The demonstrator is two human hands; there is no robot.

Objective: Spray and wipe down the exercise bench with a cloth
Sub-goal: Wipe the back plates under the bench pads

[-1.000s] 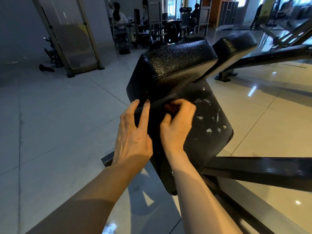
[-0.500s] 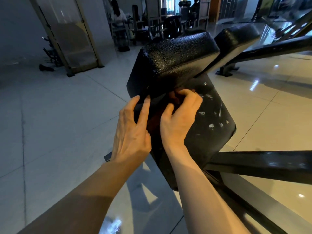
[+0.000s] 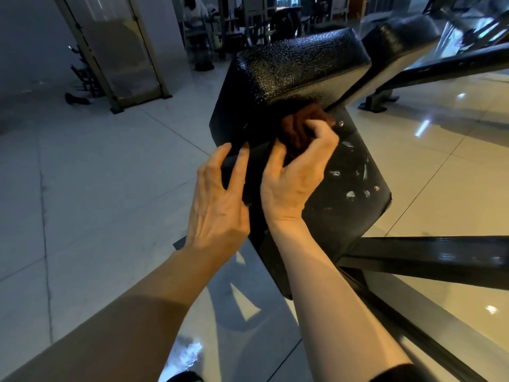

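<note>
Gripping dark cloth (image 3: 298,128), right hand (image 3: 294,180), fingertips hidden under bench pad (image 3: 297,64)

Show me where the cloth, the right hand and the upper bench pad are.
cloth (image 3: 298,128), head view, on its dark bunched middle.
right hand (image 3: 296,172), head view, on its back.
upper bench pad (image 3: 297,64), head view, on its textured top.

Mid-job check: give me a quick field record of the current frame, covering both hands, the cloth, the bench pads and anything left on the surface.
left hand: fingers straight, resting on the seat pad's edge
right hand: grips the cloth
cloth: dark reddish-brown, bunched, pressed into the gap under the back pad
back pad: black, textured, glossy
seat pad: black, tilted, whitish smears near its right side
spray bottle: not in view
floor: glossy tiles
</note>
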